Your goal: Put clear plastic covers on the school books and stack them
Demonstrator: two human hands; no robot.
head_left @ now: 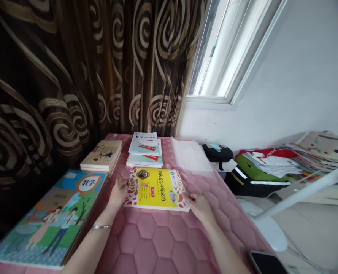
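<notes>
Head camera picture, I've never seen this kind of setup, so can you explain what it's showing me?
There's no machine here, just a person's two bare hands. One camera, worn on the head, looks forward and down, so the arms reach in from the bottom. On the pink padded surface lie a large picture-covered book, tan books, white booklets and a whitish sheet. In the middle is a yellow book. The right hand grips one end; the left hand is at the other, though its grip is hard to make out.
</notes>
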